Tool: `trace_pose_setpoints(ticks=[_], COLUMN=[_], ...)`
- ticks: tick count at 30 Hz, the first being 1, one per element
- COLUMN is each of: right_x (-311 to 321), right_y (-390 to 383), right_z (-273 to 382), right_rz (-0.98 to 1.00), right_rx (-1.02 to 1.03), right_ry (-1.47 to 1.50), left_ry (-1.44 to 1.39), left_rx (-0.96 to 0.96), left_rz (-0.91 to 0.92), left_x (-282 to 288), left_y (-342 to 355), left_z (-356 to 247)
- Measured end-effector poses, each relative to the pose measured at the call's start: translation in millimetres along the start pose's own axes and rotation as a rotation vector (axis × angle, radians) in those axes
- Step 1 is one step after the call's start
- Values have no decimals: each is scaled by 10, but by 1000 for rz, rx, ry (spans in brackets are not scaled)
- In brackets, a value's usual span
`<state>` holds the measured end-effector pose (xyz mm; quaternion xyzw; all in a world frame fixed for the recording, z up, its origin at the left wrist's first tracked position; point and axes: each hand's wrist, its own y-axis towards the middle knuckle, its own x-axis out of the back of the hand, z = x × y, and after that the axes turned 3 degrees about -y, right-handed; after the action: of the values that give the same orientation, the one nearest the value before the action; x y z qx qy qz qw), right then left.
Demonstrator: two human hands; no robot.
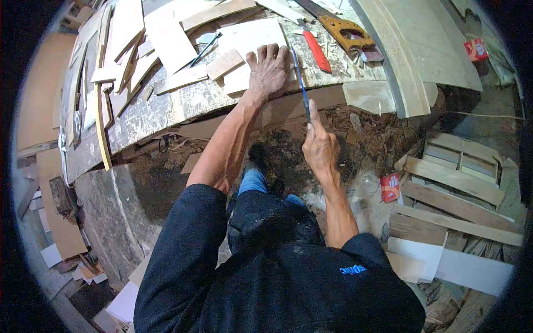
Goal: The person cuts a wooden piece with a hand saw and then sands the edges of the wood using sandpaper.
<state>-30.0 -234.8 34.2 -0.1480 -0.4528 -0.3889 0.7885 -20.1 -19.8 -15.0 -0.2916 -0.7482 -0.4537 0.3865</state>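
My left hand (269,72) bears down on a pale wooden board (250,36) near the table's front edge. Its fingers are bent and slightly apart, with the tips hard to make out. Along the board's right side runs a thin blue saw (300,75), seen edge-on. Its dark handle is in my right hand (321,145), closed with the index finger stretched along the tool. A small wooden block (225,64) lies against the board, left of my left hand. To the right of the saw rests a red utility knife (316,51).
A handsaw (345,32) with a yellow-brown handle lies at the far right of the worktable (194,101). Wood offcuts (172,41) and a slim blue tool (205,50) cover the left side. Stacked wooden frames (455,172) and a red box (390,187) are on the floor, right.
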Motion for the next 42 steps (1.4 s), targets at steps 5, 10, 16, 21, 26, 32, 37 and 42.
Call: trace_pose_setpoints(ticks=[5, 10, 16, 21, 26, 32, 37, 42], right_x=[-106, -147, -146, 79, 13, 84, 68, 140], right_y=[383, -190, 324, 25, 487, 359, 211, 292], right_z=[-8, -134, -42, 70, 158, 103, 156, 144], right_rz=[-13, -28, -4, 47, 95, 69, 96, 83], right_rx=[-14, -31, -21, -74, -87, -119, -75, -105], right_ry=[11, 161, -82, 37, -72, 75, -46, 1], left_ry=[-5, 71, 11, 20, 16, 31, 18, 49], left_rx=[22, 15, 2, -12, -4, -44, 26, -19], left_rz=[62, 49, 40, 31, 17, 18, 44, 19], left_x=[-4, -46, 4, 15, -23, -22, 15, -15], left_y=[39, 33, 43, 48, 18, 82, -27, 34], left_z=[-52, 43, 3, -17, 9, 13, 10, -17])
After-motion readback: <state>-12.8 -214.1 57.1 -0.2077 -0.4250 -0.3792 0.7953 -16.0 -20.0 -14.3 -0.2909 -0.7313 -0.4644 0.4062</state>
